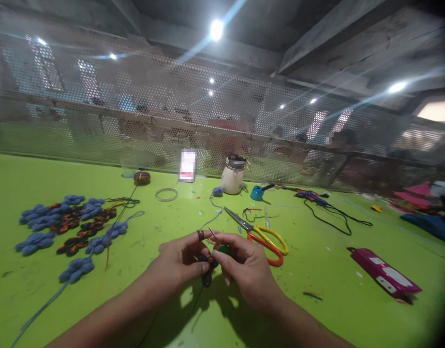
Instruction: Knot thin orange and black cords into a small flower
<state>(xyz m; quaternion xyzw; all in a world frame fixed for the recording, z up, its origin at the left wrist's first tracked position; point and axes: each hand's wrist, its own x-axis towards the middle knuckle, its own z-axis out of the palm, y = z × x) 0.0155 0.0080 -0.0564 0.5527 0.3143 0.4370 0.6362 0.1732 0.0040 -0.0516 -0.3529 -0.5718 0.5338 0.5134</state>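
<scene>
My left hand (181, 258) pinches a small dark crocheted piece (207, 279), with yarn looped round its index finger. In my right hand (244, 263) is a crochet hook (224, 249) with a green grip; its thin metal tip meets the work between my fingertips. Fingers cover part of the piece. Just beyond the right hand lie scissors (268, 239) with one yellow and one orange handle, blades apart. To the left rest several blue crocheted flowers (75, 269) and dark orange-and-black ones (72, 245) with loose yarn tails.
Behind stand a white jug (232, 176), a phone-like upright screen (187, 165) and a perforated metal barrier (164, 125). A brown yarn ball (141, 178), a ring (166, 195), a blue pot (257, 193), a corded tool (313, 197) and a magenta power strip (384, 273) lie around.
</scene>
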